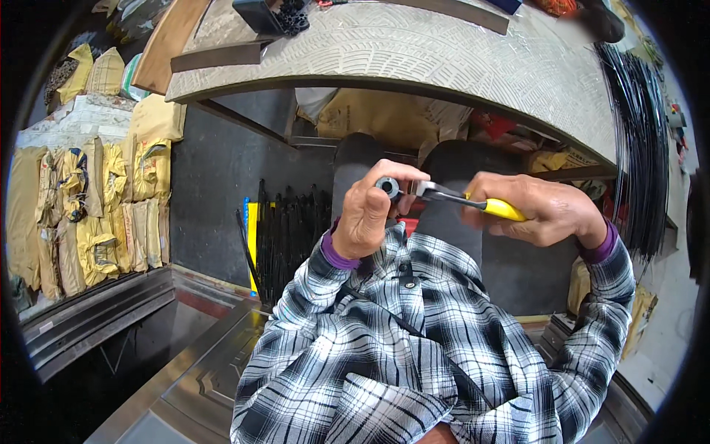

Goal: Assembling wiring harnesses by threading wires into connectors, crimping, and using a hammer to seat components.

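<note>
Above my lap, my left hand [364, 214] pinches a small dark cylindrical part [387, 187] with a round hole in its end. My right hand [546, 210] is closed around pliers with yellow grips [505, 209], the metal head pointing left. The jaws reach to the fingers of my left hand, right beside the cylindrical part. Whether they bite on it cannot be made out, because the fingers cover that spot.
A worktable [444, 48] with a patterned top runs across in front of my knees. On it stands a dark box [259, 16] beside small black parts. Bundles of long black rods stand at the right [637, 148] and left [292, 229]. Yellowish wrapped packages [103, 214] line the far left.
</note>
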Demonstrator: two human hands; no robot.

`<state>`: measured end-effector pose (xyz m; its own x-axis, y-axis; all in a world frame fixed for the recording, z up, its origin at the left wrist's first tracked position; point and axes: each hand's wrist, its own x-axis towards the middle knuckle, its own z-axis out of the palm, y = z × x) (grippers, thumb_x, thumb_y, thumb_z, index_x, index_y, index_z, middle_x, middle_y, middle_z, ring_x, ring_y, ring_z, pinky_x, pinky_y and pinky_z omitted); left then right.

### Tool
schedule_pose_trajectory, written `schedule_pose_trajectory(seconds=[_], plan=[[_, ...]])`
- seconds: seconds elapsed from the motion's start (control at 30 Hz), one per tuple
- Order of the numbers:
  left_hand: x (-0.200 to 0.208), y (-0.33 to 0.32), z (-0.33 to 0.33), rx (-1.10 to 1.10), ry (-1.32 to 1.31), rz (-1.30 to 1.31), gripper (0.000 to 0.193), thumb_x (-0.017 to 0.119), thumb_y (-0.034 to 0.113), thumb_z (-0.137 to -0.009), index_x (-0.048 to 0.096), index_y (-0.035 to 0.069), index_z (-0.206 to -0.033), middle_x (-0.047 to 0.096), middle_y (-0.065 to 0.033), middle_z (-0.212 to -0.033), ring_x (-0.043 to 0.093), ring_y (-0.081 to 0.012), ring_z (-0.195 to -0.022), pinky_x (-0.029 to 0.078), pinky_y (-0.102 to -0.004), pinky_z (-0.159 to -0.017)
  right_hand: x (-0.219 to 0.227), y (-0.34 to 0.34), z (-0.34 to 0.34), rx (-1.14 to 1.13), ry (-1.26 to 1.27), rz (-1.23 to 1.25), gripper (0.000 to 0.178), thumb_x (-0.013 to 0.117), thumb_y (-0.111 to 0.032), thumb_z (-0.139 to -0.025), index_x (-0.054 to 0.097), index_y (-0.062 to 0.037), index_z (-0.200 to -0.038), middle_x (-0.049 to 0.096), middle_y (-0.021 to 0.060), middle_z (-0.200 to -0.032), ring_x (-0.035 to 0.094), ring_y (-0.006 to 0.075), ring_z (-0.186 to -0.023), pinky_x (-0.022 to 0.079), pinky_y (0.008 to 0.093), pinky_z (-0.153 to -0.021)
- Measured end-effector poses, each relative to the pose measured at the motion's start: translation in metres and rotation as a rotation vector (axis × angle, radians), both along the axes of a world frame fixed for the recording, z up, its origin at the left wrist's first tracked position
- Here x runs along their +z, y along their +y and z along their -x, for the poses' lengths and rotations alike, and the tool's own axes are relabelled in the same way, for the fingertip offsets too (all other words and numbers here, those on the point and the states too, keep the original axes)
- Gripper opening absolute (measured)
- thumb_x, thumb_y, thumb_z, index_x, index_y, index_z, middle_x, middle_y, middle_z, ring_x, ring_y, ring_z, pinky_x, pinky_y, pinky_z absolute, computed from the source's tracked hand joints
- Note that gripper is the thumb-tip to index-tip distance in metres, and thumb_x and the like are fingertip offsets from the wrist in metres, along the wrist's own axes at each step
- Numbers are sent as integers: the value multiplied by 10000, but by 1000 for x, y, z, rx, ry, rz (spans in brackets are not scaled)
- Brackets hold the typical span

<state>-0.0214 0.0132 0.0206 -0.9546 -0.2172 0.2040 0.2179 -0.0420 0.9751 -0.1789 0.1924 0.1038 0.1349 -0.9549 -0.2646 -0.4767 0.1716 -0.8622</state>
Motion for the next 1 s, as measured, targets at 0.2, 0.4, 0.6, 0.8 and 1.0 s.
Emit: schedule_pose_trajectory(seconds=[0.2, 0.4, 0.6, 0.8, 1.0], plan=[[-8, 5, 0, -69, 83, -28, 648, 275, 574, -882, 517, -15, -1002, 549, -56, -848, 496, -89, -675, 415, -208, -588, 21, 1, 3, -76, -170, -223, 237, 498, 0, -793, 391, -31, -1002, 583, 109, -890, 613, 188, -666, 487, 278, -537], [-6, 15, -2, 31, 26, 85, 653, 278, 575, -877, 525, -12, -1021, 490, -51, -851, 432, -64, -608, 360, -202, -541, 15, -3, 1, 13, -48, -162, 172, 482, 4, -803, 423, -18, -963, 544, 88, -773, 561, 170, -594, 434, 291, -516], [3, -22, -7, 535, 283, 144, 645, 276, 549, -899, 392, -17, -1186, 459, -38, -672, 403, -75, -501, 354, -210, -482, -24, -11, 6, -343, 538, 208, 299, 558, -42, -795, 453, -51, -1075, 574, 148, -867, 571, 308, -774, 448, 353, -663], [116, -121, -152, 1013, 778, 111, 537, 366, 508, -901, 474, 17, -1090, 468, 27, -661, 306, -60, -466, 237, -203, -398, -69, 4, 136, -562, 1138, 100, 260, 528, -142, -848, 486, -76, -1096, 543, 179, -1051, 531, 346, -969, 419, 405, -784], [61, -113, -112, 1137, 413, 436, 603, 410, 446, -908, 306, 0, -1301, 454, -14, -641, 350, -74, -439, 297, -209, -394, -93, 66, 201, -675, 1166, 222, 326, 507, -173, -867, 481, -71, -1175, 480, 151, -1223, 485, 314, -1099, 389, 350, -926]])
